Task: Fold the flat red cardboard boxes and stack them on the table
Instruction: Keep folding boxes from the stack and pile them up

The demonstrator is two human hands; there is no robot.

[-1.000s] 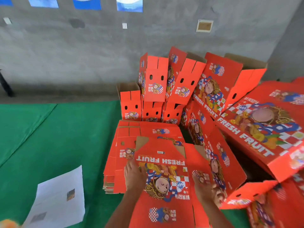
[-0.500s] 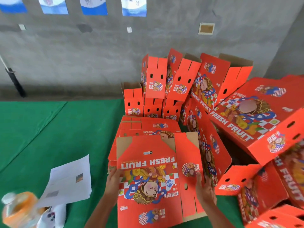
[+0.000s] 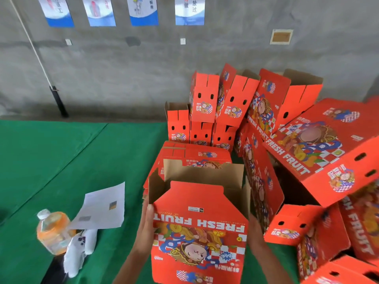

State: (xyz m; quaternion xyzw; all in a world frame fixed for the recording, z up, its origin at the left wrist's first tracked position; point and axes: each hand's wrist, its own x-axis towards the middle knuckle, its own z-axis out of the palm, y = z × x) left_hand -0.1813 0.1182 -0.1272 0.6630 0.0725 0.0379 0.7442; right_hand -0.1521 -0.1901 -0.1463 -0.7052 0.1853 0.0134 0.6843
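Note:
A red "FRESH FRUIT" cardboard box [image 3: 199, 232] stands squared open in front of me, its brown inside showing at the top. My left hand [image 3: 146, 220] grips its left edge, thumb on the printed face. My right hand [image 3: 255, 234] holds its right side, mostly hidden behind the box. Just beyond lies a stack of flat red boxes [image 3: 194, 155] on the green table [image 3: 61, 160]. Folded red boxes [image 3: 207, 111] are piled at the back against the wall, and more [image 3: 320, 148] lie heaped on the right.
An orange drink bottle [image 3: 52, 230], a white sheet of paper [image 3: 102, 208] and a white cloth item [image 3: 79, 253] lie on the table to my left. A dark pole [image 3: 58, 101] leans on the grey wall [image 3: 123, 78].
The box was flat under my hands on the stack; I lifted it toward me and it has opened into a square tube, both hands now on its sides.

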